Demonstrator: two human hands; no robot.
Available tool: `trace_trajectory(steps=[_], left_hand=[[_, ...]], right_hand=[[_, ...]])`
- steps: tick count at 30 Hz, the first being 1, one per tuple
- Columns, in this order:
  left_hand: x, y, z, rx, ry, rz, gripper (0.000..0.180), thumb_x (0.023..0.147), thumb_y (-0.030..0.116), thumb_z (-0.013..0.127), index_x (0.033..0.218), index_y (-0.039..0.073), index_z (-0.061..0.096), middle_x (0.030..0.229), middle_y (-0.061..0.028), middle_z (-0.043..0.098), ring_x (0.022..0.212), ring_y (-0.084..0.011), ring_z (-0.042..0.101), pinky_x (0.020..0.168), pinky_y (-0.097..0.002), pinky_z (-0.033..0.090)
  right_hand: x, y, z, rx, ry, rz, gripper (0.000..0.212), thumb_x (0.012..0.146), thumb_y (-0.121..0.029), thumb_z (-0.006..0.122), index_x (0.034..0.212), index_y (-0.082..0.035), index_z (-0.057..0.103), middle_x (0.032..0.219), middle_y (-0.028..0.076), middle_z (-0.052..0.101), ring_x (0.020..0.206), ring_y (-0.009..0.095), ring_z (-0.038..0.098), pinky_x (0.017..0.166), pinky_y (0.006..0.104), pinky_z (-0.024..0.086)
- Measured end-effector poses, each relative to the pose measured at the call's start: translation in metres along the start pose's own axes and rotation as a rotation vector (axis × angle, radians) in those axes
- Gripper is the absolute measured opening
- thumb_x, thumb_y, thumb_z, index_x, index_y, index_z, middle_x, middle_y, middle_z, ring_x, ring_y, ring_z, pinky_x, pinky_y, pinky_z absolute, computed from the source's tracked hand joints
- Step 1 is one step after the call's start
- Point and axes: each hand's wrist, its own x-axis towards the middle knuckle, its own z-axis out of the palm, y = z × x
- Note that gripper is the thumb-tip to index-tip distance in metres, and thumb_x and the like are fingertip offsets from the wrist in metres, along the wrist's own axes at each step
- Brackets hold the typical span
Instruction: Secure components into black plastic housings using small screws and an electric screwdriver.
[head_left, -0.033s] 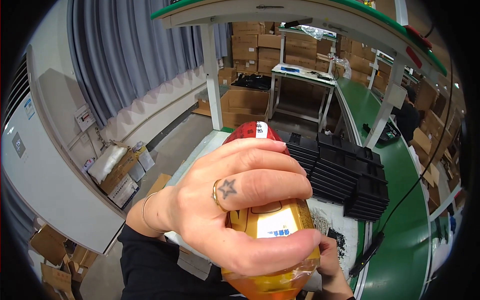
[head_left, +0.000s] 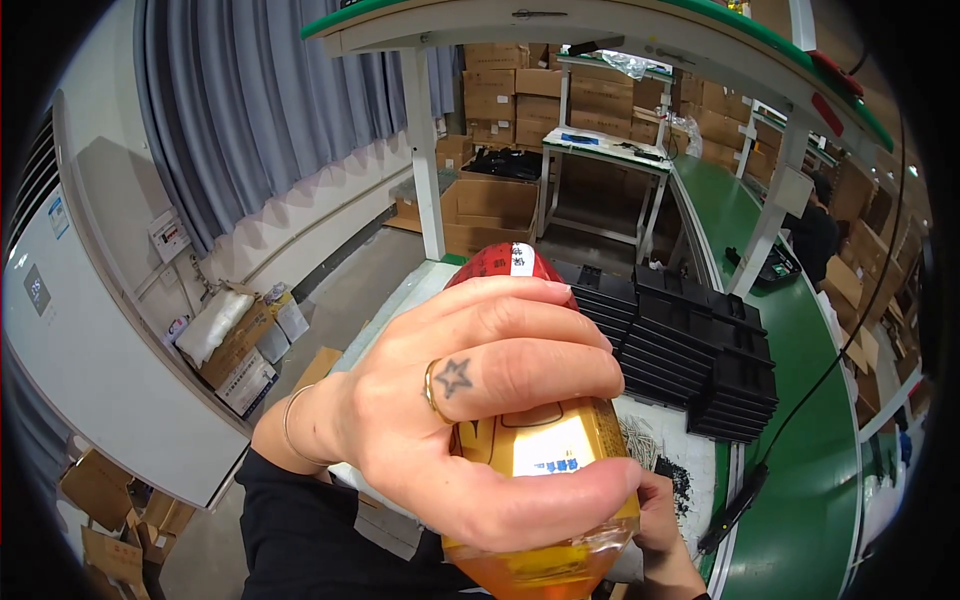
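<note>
My left hand (head_left: 480, 400) is wrapped over a bottle (head_left: 550, 435) close in front of me. The bottle has a gold label, a red part toward its far end and clear amber contents at its near end. The hand's fingers and thumb close round its side and cover much of the label. Lower right, partly hidden behind the bottle, is my right hand (head_left: 665, 520). Its visible fingers are curled beside the bottle, and what they hold is hidden.
Stacked black trays (head_left: 690, 350) stand on the white bench beyond the bottle, with pale strands (head_left: 640, 440) and small black pieces (head_left: 678, 485) beside them. A green conveyor (head_left: 800, 480) runs along the right. Overhead is a shelf (head_left: 600, 30). Another person (head_left: 815, 235) sits farther off.
</note>
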Motion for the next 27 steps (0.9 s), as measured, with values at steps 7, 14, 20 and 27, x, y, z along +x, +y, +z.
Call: trace_trajectory(steps=[7,14,20,27], left_hand=[[0.0003,0.0005,0.0024,-0.015,0.038,0.004,0.028,0.073,0.029,0.076,0.095,0.026,0.060,0.094,-0.0132,0.068,0.084,-0.0299,0.068,0.082,-0.0491,0.051],[0.0020,-0.0019,-0.0012,0.006,0.009,0.033,0.028,0.073,0.029,0.076,0.096,0.025,0.060,0.095,-0.0140,0.068,0.084,-0.0303,0.068,0.082,-0.0495,0.051],[0.0024,-0.0018,-0.0032,0.003,0.022,0.017,0.027,0.074,0.027,0.075,0.096,0.025,0.060,0.095,-0.0141,0.068,0.084,-0.0305,0.067,0.083,-0.0497,0.051],[0.0030,-0.0025,-0.0067,0.018,0.023,0.041,0.026,0.074,0.027,0.075,0.095,0.024,0.060,0.095,-0.0140,0.068,0.084,-0.0303,0.068,0.083,-0.0500,0.051]], right_hand=[[-0.0038,0.0046,-0.0033,-0.018,0.033,0.059,0.024,0.089,-0.004,0.064,0.111,0.006,0.061,0.105,0.018,0.066,0.081,0.021,0.068,0.078,0.0318,0.057],[-0.0060,0.0053,-0.0055,-0.047,0.052,0.110,0.023,0.089,-0.002,0.062,0.111,0.006,0.061,0.106,0.019,0.066,0.075,0.020,0.068,0.071,0.0297,0.058],[-0.0046,0.0043,-0.0056,-0.080,0.052,0.103,0.025,0.089,-0.002,0.063,0.112,0.006,0.061,0.107,0.018,0.066,0.076,0.020,0.068,0.072,0.0303,0.058],[-0.0046,0.0070,-0.0058,-0.017,0.046,0.104,0.029,0.088,-0.002,0.064,0.115,0.007,0.059,0.110,0.018,0.064,0.080,0.020,0.068,0.076,0.0315,0.058]])
